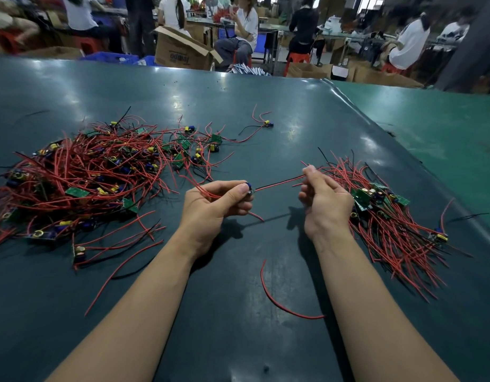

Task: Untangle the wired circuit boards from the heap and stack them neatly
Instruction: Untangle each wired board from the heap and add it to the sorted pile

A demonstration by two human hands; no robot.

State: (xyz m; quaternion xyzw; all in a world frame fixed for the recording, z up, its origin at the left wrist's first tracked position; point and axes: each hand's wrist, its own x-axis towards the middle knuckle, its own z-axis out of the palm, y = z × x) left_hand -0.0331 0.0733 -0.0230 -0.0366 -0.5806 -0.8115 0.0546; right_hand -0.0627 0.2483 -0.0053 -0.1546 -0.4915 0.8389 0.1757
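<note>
A big tangled heap (81, 172) of small green circuit boards with red and black wires covers the left of the dark green table (238, 111). A tidier stack (390, 216) of such boards lies at the right, wires fanned toward me. My left hand (213, 205) grips one small board (248, 188) above the table's middle, some of its red wires trailing left toward the heap. My right hand (321, 199) pinches the far end of that board's red and black wire pair (279, 183), held taut between both hands.
One loose red wire (277, 299) lies on the table near my right forearm. A single wired board (267, 124) sits apart, beyond the heap. Past the table's far edge are cardboard boxes (180, 51), red stools and several seated people.
</note>
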